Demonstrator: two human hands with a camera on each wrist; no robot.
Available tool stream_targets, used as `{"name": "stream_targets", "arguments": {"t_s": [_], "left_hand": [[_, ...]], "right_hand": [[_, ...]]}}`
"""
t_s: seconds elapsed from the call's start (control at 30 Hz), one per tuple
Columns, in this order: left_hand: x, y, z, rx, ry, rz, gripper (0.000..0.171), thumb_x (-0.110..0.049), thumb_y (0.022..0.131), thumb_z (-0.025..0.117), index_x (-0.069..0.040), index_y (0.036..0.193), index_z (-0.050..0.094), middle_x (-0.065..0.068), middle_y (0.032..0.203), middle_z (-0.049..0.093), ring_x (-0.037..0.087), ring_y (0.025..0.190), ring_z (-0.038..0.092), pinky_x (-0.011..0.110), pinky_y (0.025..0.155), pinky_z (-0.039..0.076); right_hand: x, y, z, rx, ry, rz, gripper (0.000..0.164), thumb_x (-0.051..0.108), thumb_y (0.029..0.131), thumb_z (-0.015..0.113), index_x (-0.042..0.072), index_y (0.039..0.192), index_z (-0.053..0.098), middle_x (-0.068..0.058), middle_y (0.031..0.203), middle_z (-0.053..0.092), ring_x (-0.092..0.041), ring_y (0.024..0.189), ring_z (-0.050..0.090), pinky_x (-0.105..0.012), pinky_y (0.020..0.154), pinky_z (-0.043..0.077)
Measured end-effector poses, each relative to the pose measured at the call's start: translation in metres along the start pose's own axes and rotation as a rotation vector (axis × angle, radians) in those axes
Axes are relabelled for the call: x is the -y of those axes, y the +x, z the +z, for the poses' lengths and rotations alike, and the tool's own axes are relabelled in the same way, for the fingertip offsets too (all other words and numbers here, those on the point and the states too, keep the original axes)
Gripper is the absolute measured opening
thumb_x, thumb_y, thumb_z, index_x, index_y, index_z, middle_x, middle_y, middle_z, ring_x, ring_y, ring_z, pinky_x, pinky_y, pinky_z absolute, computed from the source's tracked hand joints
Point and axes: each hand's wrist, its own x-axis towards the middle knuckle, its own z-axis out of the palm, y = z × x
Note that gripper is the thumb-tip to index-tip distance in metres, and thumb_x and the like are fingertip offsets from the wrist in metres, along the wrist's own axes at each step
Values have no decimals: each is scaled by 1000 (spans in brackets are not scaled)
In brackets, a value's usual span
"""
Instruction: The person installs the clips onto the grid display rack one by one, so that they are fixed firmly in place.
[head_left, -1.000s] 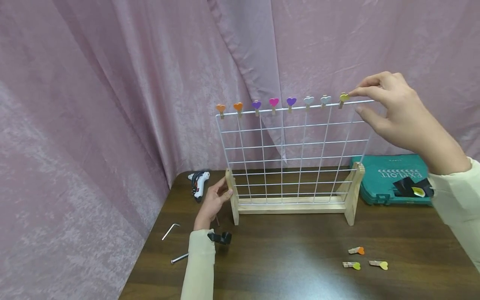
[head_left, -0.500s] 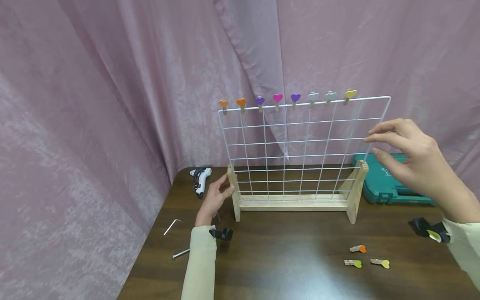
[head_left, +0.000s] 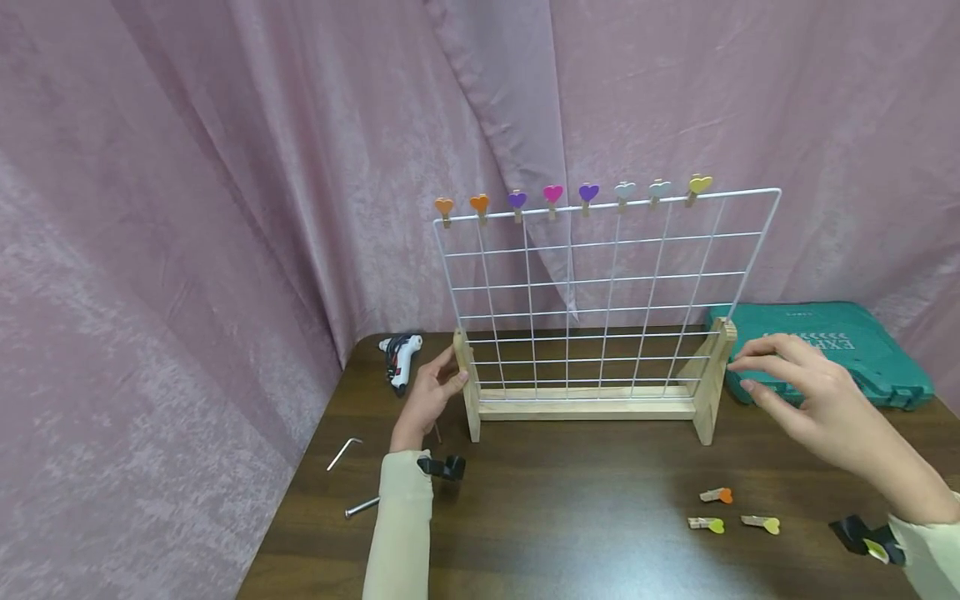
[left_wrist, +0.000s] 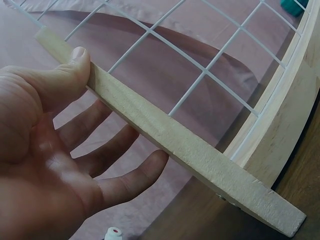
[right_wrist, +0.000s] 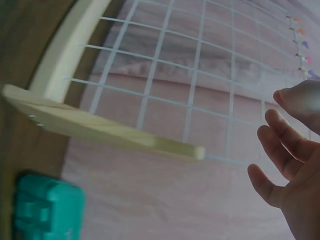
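A white wire grid (head_left: pixel 592 275) stands upright in a wooden stand (head_left: pixel 585 409). Along its top wire sits a row of small heart clothespins, among them a pink one (head_left: pixel 552 194) and, farthest right, a yellow one (head_left: pixel 699 185). My left hand (head_left: pixel 429 398) grips the stand's left upright (left_wrist: pixel 150 122), thumb on one side and fingers on the other. Beside the right upright (head_left: pixel 716 379) hangs my right hand (head_left: pixel 813 396), its fingers loosely bent with nothing between them. Three loose clothespins, one orange (head_left: pixel 717 496), one green (head_left: pixel 706 525) and one yellow (head_left: pixel 761 523), lie on the table in front of it.
Behind the right hand lies a teal tool case (head_left: pixel 862 350). At the left are a white glue gun (head_left: pixel 402 362), a hex key (head_left: pixel 343 454) and a bolt (head_left: pixel 362 507) partly covered by the left sleeve. A pink curtain (head_left: pixel 262 167) hangs behind the wooden table (head_left: pixel 555 517).
My right hand has let go of the yellow clothespin on the top wire and come down along the grid's right side. The left hand keeps its grip on the stand.
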Motion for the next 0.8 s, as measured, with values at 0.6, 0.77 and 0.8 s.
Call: {"name": "stream_targets", "arguments": {"t_s": [0.6,0.77,0.8], "left_hand": [[2,0,0,-7,19,-16,55,3,88,57,3,139,36,28,126,50,33,109,51,26,81,48],[0,0,0,-13,20,-12,55,4,88,56,4,138,36,28,126,50,34,111,50,25,82,48],[0,0,0,-15,17,-14,55,5,88,56,4,138,36,28,126,50,33,111,50,25,82,47]], "right_hand": [[-11,-123,22,509,5,141,19,13,72,78,20,86,67,18,86,54,7,69,47,-19,50,40],[-15,-137,24,676,41,200,14,23,73,77,21,83,66,21,82,49,6,66,43,-24,47,39],[-15,-137,24,693,49,206,15,23,73,77,22,82,66,21,82,49,6,66,43,-24,47,38]]}}
